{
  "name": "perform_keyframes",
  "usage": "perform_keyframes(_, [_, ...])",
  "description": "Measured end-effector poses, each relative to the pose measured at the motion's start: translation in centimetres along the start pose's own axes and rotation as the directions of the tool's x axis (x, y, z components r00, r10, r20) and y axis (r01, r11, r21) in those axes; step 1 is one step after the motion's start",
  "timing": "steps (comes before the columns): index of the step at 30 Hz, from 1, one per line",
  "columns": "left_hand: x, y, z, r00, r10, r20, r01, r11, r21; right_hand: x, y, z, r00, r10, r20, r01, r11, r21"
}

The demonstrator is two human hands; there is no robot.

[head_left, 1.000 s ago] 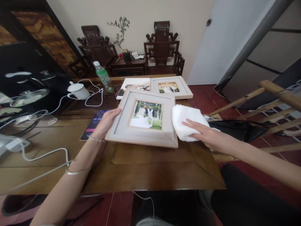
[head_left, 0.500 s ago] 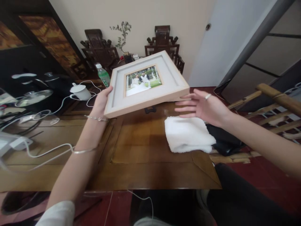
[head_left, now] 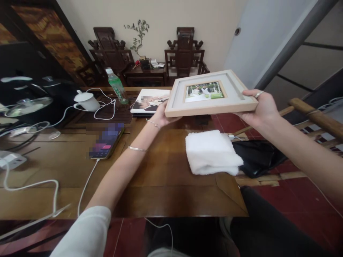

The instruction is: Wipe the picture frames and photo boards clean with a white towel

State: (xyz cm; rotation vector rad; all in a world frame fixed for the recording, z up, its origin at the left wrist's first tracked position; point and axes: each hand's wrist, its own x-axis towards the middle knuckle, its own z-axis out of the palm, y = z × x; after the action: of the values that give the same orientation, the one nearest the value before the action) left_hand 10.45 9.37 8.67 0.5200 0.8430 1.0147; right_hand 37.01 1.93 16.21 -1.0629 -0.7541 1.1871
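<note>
A thick, pale wooden picture frame (head_left: 211, 109) with a small photo in a white mat is held in the air above the far right of the table, face up and tilted. My left hand (head_left: 164, 117) grips its near left corner, the fingers partly hidden underneath. On the right edge my right hand (head_left: 261, 107) is closed, thumb on top and the other fingers below. Beneath the frame, nearer to me, lies a folded white towel (head_left: 211, 151). Just beyond my left hand a flat white item with a photo print (head_left: 151, 101) rests on something dark.
A plugged-in phone (head_left: 108, 141) lies left of my forearm. Behind it stand a lidded white cup (head_left: 87, 101) among loose cables, a green-labelled bottle (head_left: 117, 86) and a glass-lidded pot (head_left: 30, 107). A black bag (head_left: 258, 157) sits beside the towel, near a bamboo chair (head_left: 318, 116).
The picture frame has moved right and slightly down. My right hand, open beside it before, has taken hold of its right edge. The phone and the photo-printed item have come into view.
</note>
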Motion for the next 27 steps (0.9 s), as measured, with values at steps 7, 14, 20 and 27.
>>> perform_keyframes(7, [2.5, -5.4, 1.6, 0.976, -0.139, -0.17, 0.084, 0.951, -0.296, 1.1, 0.7, -1.7, 0.992, -0.017, -0.123, 0.026, 0.997, 0.078])
perform_keyframes(14, [5.2, -5.8, 3.2, 0.961, -0.047, -0.274, -0.044, 0.948, -0.316, 1.0, 0.6, -2.9, 0.981, -0.036, -0.191, 0.051, 0.996, 0.075])
perform_keyframes(20, [6.0, -5.4, 2.6, 0.955, -0.062, -0.29, -0.028, 0.954, -0.297, 1.3, 0.9, -3.5, 0.982, -0.017, -0.188, 0.036, 0.994, 0.1])
perform_keyframes(27, [6.4, -5.2, 2.3, 0.965, -0.102, -0.241, 0.026, 0.954, -0.3, 1.8, 1.4, -2.8, 0.977, 0.027, -0.213, -0.007, 0.996, 0.094])
